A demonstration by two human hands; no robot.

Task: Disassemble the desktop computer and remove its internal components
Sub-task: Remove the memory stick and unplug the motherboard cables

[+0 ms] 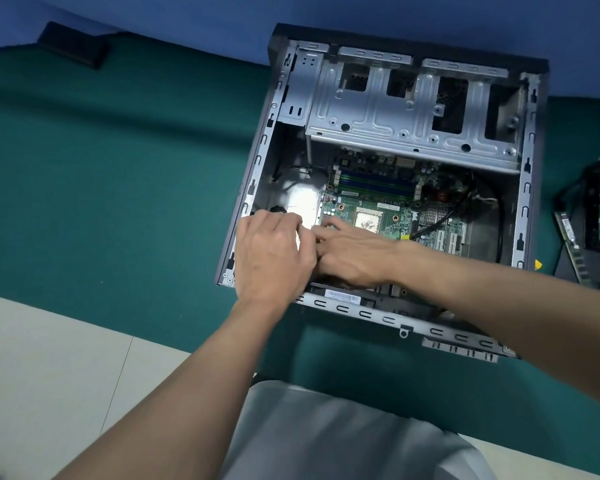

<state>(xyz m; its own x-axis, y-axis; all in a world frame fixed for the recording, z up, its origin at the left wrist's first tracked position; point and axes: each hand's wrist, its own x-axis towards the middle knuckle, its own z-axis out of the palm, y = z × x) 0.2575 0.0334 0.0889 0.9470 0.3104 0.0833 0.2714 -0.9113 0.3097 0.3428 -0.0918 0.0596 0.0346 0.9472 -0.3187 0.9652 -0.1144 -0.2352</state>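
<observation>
Head view: left hand [274,252] and right hand [355,259] fingers [330,224] meet beside motherboard [378,197]

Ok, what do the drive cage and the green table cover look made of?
The drive cage looks like bare sheet metal, probably steel: dull silver, with stamped ribs and punched holes. The table cover looks like matte green fabric or felt, with no shine; the weave is too fine to tell.

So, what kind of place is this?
Probably a computer repair or training bench: an open desktop case lies on a green-covered table, the left hand and right hand reach into it, and a loose memory stick lies to its right.
</observation>
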